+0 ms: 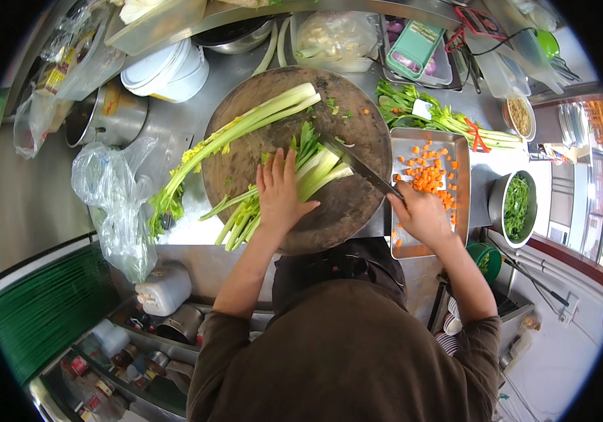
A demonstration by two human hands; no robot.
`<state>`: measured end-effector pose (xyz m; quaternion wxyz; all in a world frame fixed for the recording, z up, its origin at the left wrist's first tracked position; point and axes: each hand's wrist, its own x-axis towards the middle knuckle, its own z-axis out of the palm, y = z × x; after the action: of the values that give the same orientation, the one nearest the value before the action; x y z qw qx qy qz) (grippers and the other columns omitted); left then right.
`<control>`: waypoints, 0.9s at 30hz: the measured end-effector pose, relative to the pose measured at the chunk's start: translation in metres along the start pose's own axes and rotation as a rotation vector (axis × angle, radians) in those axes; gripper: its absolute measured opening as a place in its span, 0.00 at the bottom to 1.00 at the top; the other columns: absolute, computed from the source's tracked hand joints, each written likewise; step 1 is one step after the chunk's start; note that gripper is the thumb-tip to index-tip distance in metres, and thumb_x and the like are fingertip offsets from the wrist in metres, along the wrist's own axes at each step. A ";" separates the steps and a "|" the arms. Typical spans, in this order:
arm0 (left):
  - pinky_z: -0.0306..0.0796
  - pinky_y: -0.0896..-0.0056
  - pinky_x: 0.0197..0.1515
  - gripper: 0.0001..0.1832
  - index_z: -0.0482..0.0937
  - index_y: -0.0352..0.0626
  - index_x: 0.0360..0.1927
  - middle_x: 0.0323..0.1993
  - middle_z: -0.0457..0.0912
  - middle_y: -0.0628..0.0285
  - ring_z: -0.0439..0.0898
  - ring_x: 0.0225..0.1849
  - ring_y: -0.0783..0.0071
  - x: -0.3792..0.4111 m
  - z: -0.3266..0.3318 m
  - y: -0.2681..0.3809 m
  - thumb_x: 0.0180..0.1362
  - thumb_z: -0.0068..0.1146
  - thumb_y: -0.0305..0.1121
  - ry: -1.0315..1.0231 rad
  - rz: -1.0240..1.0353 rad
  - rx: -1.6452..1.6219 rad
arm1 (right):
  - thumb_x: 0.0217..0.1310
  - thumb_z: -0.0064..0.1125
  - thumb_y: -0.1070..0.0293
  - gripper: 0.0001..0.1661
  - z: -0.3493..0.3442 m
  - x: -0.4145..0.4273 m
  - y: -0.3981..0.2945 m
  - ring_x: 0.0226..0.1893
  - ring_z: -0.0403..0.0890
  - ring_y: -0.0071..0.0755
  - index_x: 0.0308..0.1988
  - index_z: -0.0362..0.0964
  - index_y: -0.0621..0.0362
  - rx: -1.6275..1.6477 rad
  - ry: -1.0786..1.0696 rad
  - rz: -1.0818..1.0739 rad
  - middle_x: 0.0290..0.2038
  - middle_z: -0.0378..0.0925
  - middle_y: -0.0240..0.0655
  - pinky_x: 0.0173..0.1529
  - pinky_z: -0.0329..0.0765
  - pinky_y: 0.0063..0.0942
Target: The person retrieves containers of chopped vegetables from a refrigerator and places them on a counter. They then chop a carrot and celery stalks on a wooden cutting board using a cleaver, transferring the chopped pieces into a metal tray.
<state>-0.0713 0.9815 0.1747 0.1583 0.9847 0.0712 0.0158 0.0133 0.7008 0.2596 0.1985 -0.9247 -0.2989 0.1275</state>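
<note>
A round wooden chopping board (333, 221) lies before me. On it my left hand (283, 195) rests flat over a bundle of celery stalks (314, 169), fingers stretched forward and thumb out to the side. The stalks' leafy ends lie by the fingertips, and other stalk ends reach past the board's near left edge. My right hand (422, 213) grips the handle of a kitchen knife (367, 171). Its dark blade slants across the board, with the tip by the pale celery ends. Another celery bunch (249, 126) lies across the far left, its leaves hanging past the board.
Right of the board, a metal tray (462, 158) holds diced carrots (428, 176), partly under my right forearm. Beyond it are tied celery (449, 118) and a bowl of chopped greens (516, 208). A white bucket (167, 71), a metal pot (117, 113) and a plastic bag (117, 195) stand left.
</note>
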 end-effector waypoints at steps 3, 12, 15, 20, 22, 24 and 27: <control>0.49 0.46 0.75 0.67 0.53 0.42 0.74 0.71 0.60 0.50 0.58 0.73 0.50 -0.025 -0.007 -0.013 0.32 0.81 0.51 0.000 -0.107 0.013 | 0.67 0.58 0.61 0.11 -0.026 0.007 0.002 0.26 0.82 0.54 0.37 0.72 0.58 -0.090 -0.060 -0.070 0.24 0.79 0.45 0.31 0.78 0.47; 0.62 0.53 0.61 0.50 0.68 0.51 0.65 0.53 0.70 0.58 0.68 0.58 0.53 -0.033 -0.001 -0.058 0.36 0.80 0.49 -0.099 -0.057 -0.053 | 0.67 0.58 0.60 0.11 -0.053 0.016 0.012 0.27 0.82 0.53 0.37 0.73 0.56 -0.169 -0.176 -0.229 0.24 0.79 0.43 0.31 0.78 0.46; 0.62 0.50 0.63 0.50 0.69 0.52 0.66 0.54 0.69 0.57 0.67 0.59 0.53 -0.028 -0.008 -0.070 0.35 0.80 0.48 -0.089 0.000 -0.106 | 0.60 0.62 0.63 0.09 -0.051 0.020 0.017 0.25 0.82 0.47 0.37 0.73 0.54 -0.296 -0.157 -0.484 0.24 0.77 0.38 0.28 0.77 0.42; 0.62 0.57 0.60 0.44 0.78 0.55 0.62 0.56 0.70 0.62 0.68 0.59 0.59 -0.023 -0.007 -0.081 0.34 0.80 0.47 -0.095 -0.006 -0.186 | 0.47 0.62 0.68 0.15 -0.039 0.040 0.011 0.23 0.82 0.36 0.39 0.73 0.53 -0.552 -0.174 -0.771 0.24 0.76 0.34 0.25 0.77 0.34; 0.61 0.58 0.60 0.45 0.78 0.56 0.62 0.55 0.71 0.62 0.68 0.58 0.60 -0.020 -0.010 -0.082 0.33 0.81 0.46 -0.130 -0.012 -0.213 | 0.49 0.59 0.70 0.13 -0.028 0.055 0.016 0.23 0.83 0.36 0.39 0.72 0.54 -0.548 -0.167 -0.866 0.24 0.75 0.33 0.24 0.77 0.35; 0.61 0.59 0.60 0.45 0.78 0.57 0.62 0.54 0.71 0.63 0.68 0.58 0.60 -0.019 -0.013 -0.081 0.33 0.81 0.46 -0.139 -0.018 -0.232 | 0.48 0.59 0.69 0.13 -0.023 0.066 0.020 0.23 0.83 0.36 0.39 0.71 0.54 -0.556 -0.192 -0.884 0.25 0.76 0.34 0.24 0.77 0.36; 0.61 0.59 0.60 0.46 0.78 0.57 0.63 0.54 0.71 0.63 0.68 0.58 0.60 -0.021 -0.014 -0.080 0.33 0.81 0.45 -0.132 -0.034 -0.248 | 0.46 0.63 0.67 0.16 -0.025 0.079 0.015 0.23 0.83 0.39 0.39 0.71 0.53 -0.573 -0.236 -0.878 0.27 0.77 0.35 0.24 0.78 0.37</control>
<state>-0.1036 1.0578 0.1626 0.2833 0.9551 0.0750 -0.0431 0.0918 0.7298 0.2656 -0.0621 -0.7092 -0.7006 0.0491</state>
